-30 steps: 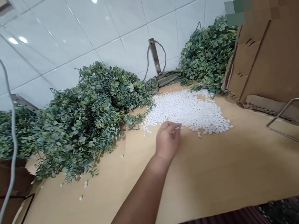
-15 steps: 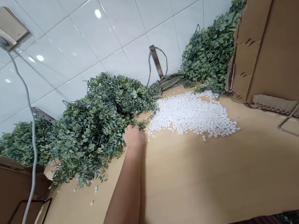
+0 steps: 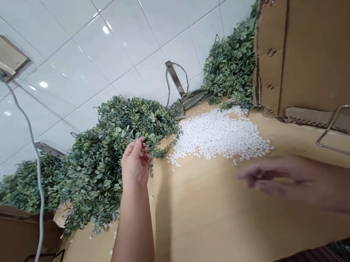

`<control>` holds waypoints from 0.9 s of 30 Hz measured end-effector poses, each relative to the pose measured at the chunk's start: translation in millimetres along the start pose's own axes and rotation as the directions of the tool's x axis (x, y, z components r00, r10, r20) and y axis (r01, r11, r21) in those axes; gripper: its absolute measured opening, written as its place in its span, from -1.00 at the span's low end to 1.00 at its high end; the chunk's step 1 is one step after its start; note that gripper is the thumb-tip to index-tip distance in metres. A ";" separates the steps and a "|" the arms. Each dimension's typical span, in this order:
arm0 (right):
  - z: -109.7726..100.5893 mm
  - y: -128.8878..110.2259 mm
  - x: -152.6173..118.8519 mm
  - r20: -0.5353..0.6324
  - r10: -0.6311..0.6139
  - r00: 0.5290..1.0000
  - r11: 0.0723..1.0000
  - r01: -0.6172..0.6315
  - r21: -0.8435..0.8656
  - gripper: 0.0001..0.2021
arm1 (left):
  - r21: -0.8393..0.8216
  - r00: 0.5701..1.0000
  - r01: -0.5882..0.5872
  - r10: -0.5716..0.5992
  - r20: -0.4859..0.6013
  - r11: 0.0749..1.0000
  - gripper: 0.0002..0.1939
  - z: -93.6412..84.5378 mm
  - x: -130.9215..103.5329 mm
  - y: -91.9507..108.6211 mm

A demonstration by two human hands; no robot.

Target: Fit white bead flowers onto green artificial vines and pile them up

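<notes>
In the head view, my left hand point(image 3: 135, 161) is raised at the right edge of a large heap of green artificial foliage point(image 3: 100, 165). Its thumb and fingers are pinched together on a leafy sprig point(image 3: 151, 138), part of which the fingers hide. My right hand point(image 3: 278, 176) hovers over the tabletop, smeared by motion, so its fingers do not show clearly. Just beyond it is a spread of small white plastic pieces point(image 3: 218, 135) on the light wooden table point(image 3: 202, 219).
Another foliage heap point(image 3: 231, 69) rests against the tiled wall at the back right. Cardboard boxes stand on the right point(image 3: 319, 37) and left point(image 3: 10, 245), with a wire frame point(image 3: 330, 124) beside the right one. A grey cable point(image 3: 38, 170) hangs at the left.
My left hand has lifted out of the foliage and turned, fingers pinched on a sprig. My right hand has come into view from the right. The view has shifted slightly.
</notes>
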State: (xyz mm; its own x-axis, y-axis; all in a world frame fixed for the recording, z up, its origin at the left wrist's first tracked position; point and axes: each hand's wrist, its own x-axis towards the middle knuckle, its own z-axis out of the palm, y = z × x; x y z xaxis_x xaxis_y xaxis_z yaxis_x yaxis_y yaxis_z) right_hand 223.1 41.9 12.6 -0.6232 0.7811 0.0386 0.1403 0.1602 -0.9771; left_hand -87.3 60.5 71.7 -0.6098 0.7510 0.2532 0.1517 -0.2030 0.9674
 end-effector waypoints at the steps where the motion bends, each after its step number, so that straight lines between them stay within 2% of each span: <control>1: 12.5 -4.2 14.5 0.062 0.007 0.998 0.997 -0.012 0.081 -0.60 | -0.190 0.995 0.084 -0.072 0.067 0.978 -0.82 2.9 -11.0 4.5; 3: 35.8 -7.8 41.0 0.085 0.029 0.996 0.955 -0.053 0.293 -0.48 | -0.328 0.972 0.210 -0.160 0.174 0.921 -0.75 9.8 -36.1 8.7; 5: 53.0 -6.1 59.2 0.107 0.125 0.986 0.873 -0.160 0.460 -0.45 | -0.332 0.940 0.305 -0.227 0.253 0.893 -0.71 17.5 -61.7 5.8; 7: 62.3 -2.8 67.5 0.107 0.189 0.976 0.786 -0.216 0.580 -0.49 | -0.305 0.889 0.412 -0.307 0.339 0.858 -0.70 24.9 -83.6 -2.5; 10: 63.3 -0.3 67.0 0.095 0.103 0.990 0.710 -0.140 0.690 -0.58 | -0.308 0.815 0.549 -0.418 0.401 0.777 -0.72 33.8 -104.7 -17.4; 13: 56.7 0.0 61.5 0.065 -0.015 0.998 0.675 -0.038 0.737 -0.66 | -0.331 0.771 0.628 -0.502 0.392 0.704 -0.79 39.5 -113.7 -26.9; 16: 51.4 1.6 58.3 0.073 -0.045 0.996 0.664 -0.025 0.747 -0.72 | -0.328 0.761 0.641 -0.524 0.382 0.694 -0.83 42.7 -117.3 -30.8; 19: 49.8 5.1 58.0 0.067 -0.018 0.998 0.650 -0.039 0.759 -0.72 | -0.311 0.774 0.617 -0.486 0.406 0.722 -0.80 44.7 -119.7 -33.0; 22: 49.6 8.4 58.5 0.051 0.021 0.998 0.578 -0.054 0.814 -0.70 | -0.317 0.776 0.613 -0.474 0.417 0.724 -0.75 45.7 -120.8 -34.4; 25: 48.8 10.7 58.6 0.080 0.039 0.996 0.514 -0.088 0.853 -0.70 | -0.316 0.755 0.642 -0.506 0.417 0.698 -0.73 46.0 -120.7 -36.0; 27: 47.8 11.9 59.0 0.099 0.063 0.993 0.517 -0.117 0.848 -0.74 | -0.316 0.743 0.659 -0.524 0.417 0.682 -0.74 46.2 -120.8 -38.1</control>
State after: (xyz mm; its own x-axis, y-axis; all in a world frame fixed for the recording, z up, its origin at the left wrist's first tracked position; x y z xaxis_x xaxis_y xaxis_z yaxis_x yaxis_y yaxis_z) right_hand 151.2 61.1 -6.7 -0.6863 0.7260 -0.0437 -0.5070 -0.5205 -0.6870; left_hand 16.5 6.6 4.7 -0.2082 0.9261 -0.3148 -0.5446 0.1576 0.8238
